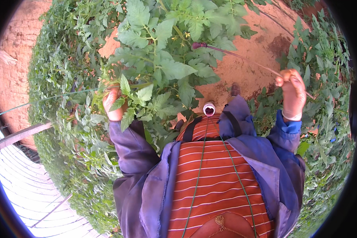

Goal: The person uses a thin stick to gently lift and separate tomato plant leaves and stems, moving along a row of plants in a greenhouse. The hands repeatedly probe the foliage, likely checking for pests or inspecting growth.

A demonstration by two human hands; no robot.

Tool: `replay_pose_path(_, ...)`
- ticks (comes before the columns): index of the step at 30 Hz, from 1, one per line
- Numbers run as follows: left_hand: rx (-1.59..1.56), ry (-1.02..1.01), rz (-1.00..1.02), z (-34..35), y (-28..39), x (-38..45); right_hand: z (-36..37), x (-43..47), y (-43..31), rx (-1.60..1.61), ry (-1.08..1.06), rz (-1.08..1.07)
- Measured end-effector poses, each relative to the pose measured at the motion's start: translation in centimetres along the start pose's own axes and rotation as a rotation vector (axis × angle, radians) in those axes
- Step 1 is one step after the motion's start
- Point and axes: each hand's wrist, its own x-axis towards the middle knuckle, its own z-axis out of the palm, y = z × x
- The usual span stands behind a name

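Note:
My left hand [113, 102] grips a leafy tomato shoot [139, 85], its fingers partly hidden behind the leaves. A taut green string [62, 94] runs to that same spot from the left. My right hand [293, 89] holds a thin stick [244, 58] between thumb and fingers. The stick's wrapped, purple-stained tip [198, 45] points left, in front of tomato leaves with small yellow flowers [175, 38]. A small white container [209, 109] with dark purple stuff inside hangs at my waist from a green cord [200, 166].
Dense tomato rows stand on the left [62, 59] and right [324, 59]. Sandy soil [241, 71] shows between them. A wooden bar [20, 136] juts in at the left edge, near a bright wall with wires [26, 184]. A dark hose [276, 22] lies on the ground ahead.

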Motion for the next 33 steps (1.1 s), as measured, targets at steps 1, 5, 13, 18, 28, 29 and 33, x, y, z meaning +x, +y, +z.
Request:
replay_pose_path(1,-0.041,-0.010,-0.035,-0.1,-0.3,0.1,0.3,0.1,1.0,-0.009,0.043,0.013)
replay_pose_path(5,0.278,-0.035,0.221,0.3,-0.2,0.2,2.6,0.3,4.1,-0.137,0.084,0.031)
replay_pose_path(13,-0.500,-0.086,-0.079,2.7,2.5,-1.1,5.7,2.0,5.8,-0.321,-0.066,0.029)
replay_pose_path(18,-0.455,0.000,-0.149,2.3,1.8,-0.8,6.0,3.4,6.0,-0.387,-0.082,0.008)
replay_pose_path(28,0.365,0.436,-0.168,3.0,3.5,-4.2,3.2,6.9,2.2,-0.246,-0.171,0.129)
replay_pose_path(29,0.397,0.454,-0.190,2.9,3.8,-4.5,2.5,7.6,1.4,-0.241,-0.205,0.139)
replay_pose_path(33,0.644,0.479,-0.205,2.7,3.9,-5.8,-0.1,10.4,-1.7,-0.196,-0.283,0.193)
